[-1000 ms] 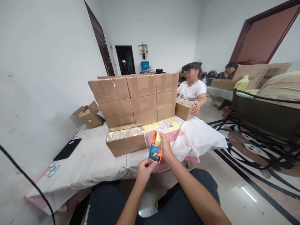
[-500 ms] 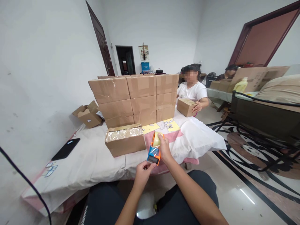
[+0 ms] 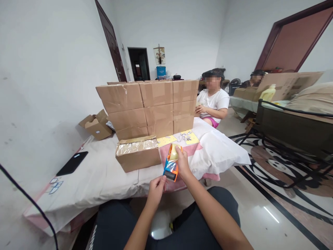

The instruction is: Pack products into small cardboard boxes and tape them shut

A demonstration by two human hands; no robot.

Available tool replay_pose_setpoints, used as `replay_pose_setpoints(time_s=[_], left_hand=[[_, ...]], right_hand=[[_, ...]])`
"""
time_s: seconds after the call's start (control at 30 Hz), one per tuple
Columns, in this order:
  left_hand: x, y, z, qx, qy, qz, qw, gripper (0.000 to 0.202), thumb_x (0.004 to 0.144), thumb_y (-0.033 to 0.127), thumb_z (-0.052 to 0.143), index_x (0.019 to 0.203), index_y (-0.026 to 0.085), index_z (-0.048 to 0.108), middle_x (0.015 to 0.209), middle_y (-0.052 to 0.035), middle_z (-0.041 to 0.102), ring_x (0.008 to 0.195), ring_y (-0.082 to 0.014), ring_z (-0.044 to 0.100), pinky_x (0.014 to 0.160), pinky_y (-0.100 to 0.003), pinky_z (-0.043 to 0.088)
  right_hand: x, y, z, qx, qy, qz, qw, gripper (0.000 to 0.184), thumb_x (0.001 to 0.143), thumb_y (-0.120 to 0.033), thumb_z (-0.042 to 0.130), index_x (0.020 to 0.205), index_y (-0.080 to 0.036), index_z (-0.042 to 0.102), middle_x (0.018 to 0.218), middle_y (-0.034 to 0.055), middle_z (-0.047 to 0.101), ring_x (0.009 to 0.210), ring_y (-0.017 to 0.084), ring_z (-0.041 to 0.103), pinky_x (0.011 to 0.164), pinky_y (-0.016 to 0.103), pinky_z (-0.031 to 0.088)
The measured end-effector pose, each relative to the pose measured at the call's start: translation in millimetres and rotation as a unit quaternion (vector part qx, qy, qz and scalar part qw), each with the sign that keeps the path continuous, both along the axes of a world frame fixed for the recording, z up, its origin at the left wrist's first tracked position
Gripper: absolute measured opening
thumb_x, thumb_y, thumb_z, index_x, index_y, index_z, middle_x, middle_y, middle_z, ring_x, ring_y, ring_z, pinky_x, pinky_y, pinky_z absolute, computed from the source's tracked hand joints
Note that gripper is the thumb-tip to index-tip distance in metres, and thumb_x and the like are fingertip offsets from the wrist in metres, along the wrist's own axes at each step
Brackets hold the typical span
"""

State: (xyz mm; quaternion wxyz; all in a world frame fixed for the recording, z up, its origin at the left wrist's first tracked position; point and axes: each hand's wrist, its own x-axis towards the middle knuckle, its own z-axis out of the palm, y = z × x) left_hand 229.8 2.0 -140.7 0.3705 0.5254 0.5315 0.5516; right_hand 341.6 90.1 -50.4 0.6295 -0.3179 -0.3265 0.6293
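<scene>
My right hand [image 3: 183,162] is closed around a tape dispenser [image 3: 171,167] with an orange and blue frame, a roll of yellowish clear tape and a dark roller at its lower end. The fingers of my left hand [image 3: 156,189] are pinched together at the dispenser's lower left corner; whether they also grip the tape's end is too small to tell. Just behind, on the cloth-covered table, sits a cardboard box [image 3: 139,158] with shiny clear tape across its top.
Taped cardboard boxes [image 3: 158,107] form a tall stack behind. An open carton [image 3: 97,126] and a black flat object [image 3: 73,163] lie on the left of the table [image 3: 104,180]. A person in a white shirt [image 3: 214,100] sits at the far right, hands on a partly hidden box.
My left fingertips have shifted left from the dispenser's roller to its corner. The other person's box has moved from the table's edge to the left, mostly behind the stack.
</scene>
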Motion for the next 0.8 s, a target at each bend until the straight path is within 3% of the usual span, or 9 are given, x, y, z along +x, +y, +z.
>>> replay_pose_setpoints(time_s=[0.23, 0.43, 0.8], left_hand=[[0.0, 2.2, -0.1, -0.010, -0.008, -0.003, 1.000, 0.065, 0.082, 0.076, 0.047, 0.059, 0.017, 0.060, 0.045, 0.0009, 0.048, 0.048, -0.0144, 0.044, 0.053, -0.027, 0.034], [-2.0, 3.5, -7.9, -0.013, -0.009, 0.000, 1.000, 0.066, 0.082, 0.077, 0.046, 0.051, 0.019, 0.053, 0.046, 0.0008, 0.047, 0.049, -0.0137, 0.043, 0.054, -0.027, 0.032], [-6.1, 4.5, -9.7, -0.019, -0.011, -0.006, 1.000, 0.067, 0.079, 0.081, 0.044, 0.049, 0.021, 0.048, 0.045, 0.0009, 0.045, 0.048, -0.0134, 0.040, 0.054, -0.028, 0.032]], right_hand=[[-0.8, -3.5, 5.3, 0.005, -0.012, -0.015, 1.000, 0.037, 0.070, -0.052, 0.073, 0.074, -0.020, 0.055, 0.053, -0.0039, 0.058, 0.044, 0.016, 0.059, 0.042, 0.027, 0.049], [-1.5, -5.6, 6.2, 0.006, -0.020, -0.012, 1.000, 0.035, 0.072, -0.051, 0.072, 0.075, -0.020, 0.055, 0.054, -0.0044, 0.058, 0.041, 0.014, 0.056, 0.041, 0.026, 0.046], [-4.0, -5.4, -3.8, 0.035, -0.055, 0.003, 0.998, 0.039, 0.076, -0.055, 0.070, 0.075, -0.019, 0.057, 0.055, -0.0039, 0.058, 0.044, 0.014, 0.057, 0.043, 0.025, 0.046]])
